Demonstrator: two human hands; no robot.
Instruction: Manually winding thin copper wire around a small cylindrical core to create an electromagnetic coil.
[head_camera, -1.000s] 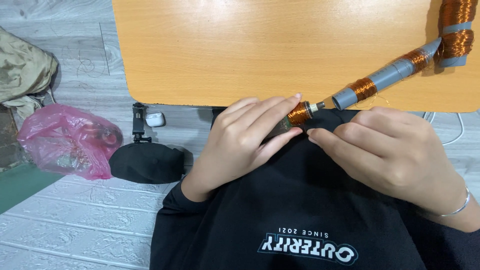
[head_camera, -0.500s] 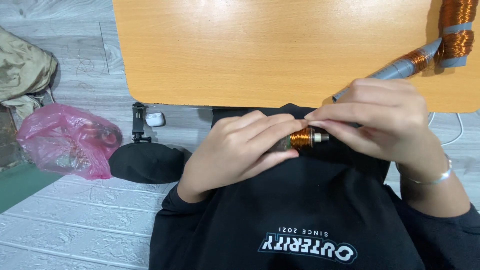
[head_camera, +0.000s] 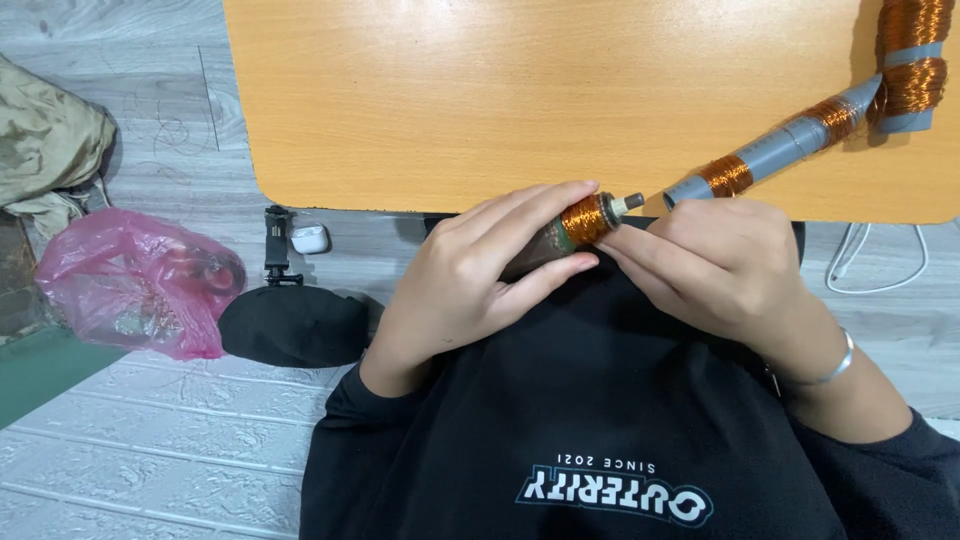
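Observation:
My left hand (head_camera: 480, 275) grips a small cylinder (head_camera: 575, 225) wound with copper wire, held over my lap just below the near edge of the orange table (head_camera: 480, 100). My right hand (head_camera: 725, 265) meets it at the tip, fingers pinched by the copper winding and the short pin at its end. A silver bracelet (head_camera: 835, 360) circles my right wrist. A longer grey tube with copper windings (head_camera: 770, 150) lies slanted on the table, close above my right hand.
A copper wire spool with grey bands (head_camera: 912, 60) stands at the table's far right. On the floor at left are a pink plastic bag (head_camera: 135, 285), a black cap (head_camera: 290, 325), a small white case (head_camera: 308, 238), a clamp and olive cloth (head_camera: 45, 140). A white cable (head_camera: 880, 265) lies right.
My right hand rose to the cylinder's tip and has now dropped back a little, which bares the copper winding and the end pin. My left hand keeps its hold.

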